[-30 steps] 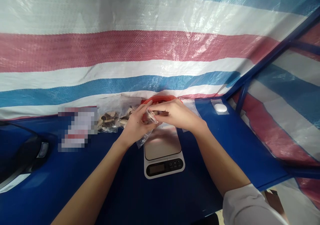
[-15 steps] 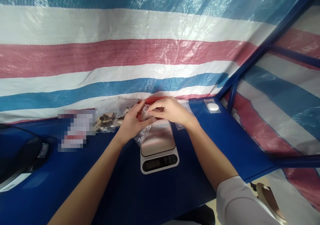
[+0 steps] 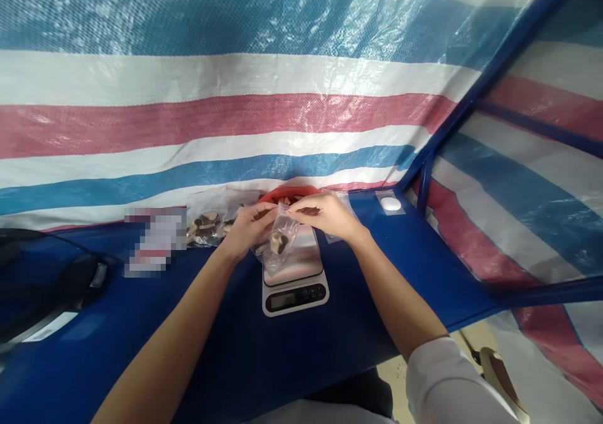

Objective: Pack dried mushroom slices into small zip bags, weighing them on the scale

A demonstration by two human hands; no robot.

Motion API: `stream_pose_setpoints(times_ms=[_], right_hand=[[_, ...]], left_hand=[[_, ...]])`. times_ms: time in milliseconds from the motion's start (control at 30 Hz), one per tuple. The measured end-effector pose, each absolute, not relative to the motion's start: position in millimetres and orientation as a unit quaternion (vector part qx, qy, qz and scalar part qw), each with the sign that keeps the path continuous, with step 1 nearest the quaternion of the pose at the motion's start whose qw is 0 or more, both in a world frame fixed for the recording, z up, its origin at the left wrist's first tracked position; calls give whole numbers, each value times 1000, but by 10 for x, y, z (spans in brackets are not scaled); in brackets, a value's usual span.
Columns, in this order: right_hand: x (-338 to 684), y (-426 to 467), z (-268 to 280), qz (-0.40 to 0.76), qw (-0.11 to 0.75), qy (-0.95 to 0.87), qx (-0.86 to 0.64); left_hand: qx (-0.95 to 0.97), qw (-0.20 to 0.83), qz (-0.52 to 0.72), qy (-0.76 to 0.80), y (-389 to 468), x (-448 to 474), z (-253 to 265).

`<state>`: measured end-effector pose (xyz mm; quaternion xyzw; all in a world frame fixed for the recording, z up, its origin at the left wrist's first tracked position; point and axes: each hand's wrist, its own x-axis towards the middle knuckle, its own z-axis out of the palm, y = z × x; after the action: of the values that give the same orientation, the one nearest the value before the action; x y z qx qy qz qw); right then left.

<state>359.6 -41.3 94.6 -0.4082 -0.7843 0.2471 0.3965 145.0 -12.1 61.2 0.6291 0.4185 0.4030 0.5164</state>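
Note:
A small clear zip bag (image 3: 284, 230) hangs between my two hands, with pale and dark dried slices in its lower part. My left hand (image 3: 249, 226) pinches the bag's top edge from the left. From the right, my right hand (image 3: 325, 213) grips the same edge between thumb and fingers. Below the bag stands a white kitchen scale (image 3: 296, 298) with a shiny metal plate and a dark display strip. Right behind the hands is a red bag or container (image 3: 287, 191), mostly hidden by them.
Left of my left hand lie clear bags of dried slices (image 3: 207, 226). Flat clear bags (image 3: 346, 204) are behind my right hand. A white oval object (image 3: 390, 203) rests on a clear bag at right. Dark cabled equipment (image 3: 56, 292) sits at left; striped sheeting (image 3: 235, 119) walls the back.
The zip bag now hangs upright with the slices showing in it, where before it was bunched between the hands. Both hands have closed on its top edge. The camera view has shifted slightly.

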Motion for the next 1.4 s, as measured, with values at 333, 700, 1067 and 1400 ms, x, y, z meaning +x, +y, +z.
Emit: stream_pose_setpoints(times_ms=[333,700,1067,1400], right_hand=[[3745,-558,694,391,449,-685,-420],[3946,-734,197,497,505,-497,-500],[4038,-753,94,527,486,-478,-508],[4430,-826,136,376,533,-512,-559]], left_hand=[[729,317,419,440,-313,1614,740],[799,130,390,440,-659,1242,109],[819,141,368,417,-646,1183,14],[782,102,408,460,-709,958,46]])
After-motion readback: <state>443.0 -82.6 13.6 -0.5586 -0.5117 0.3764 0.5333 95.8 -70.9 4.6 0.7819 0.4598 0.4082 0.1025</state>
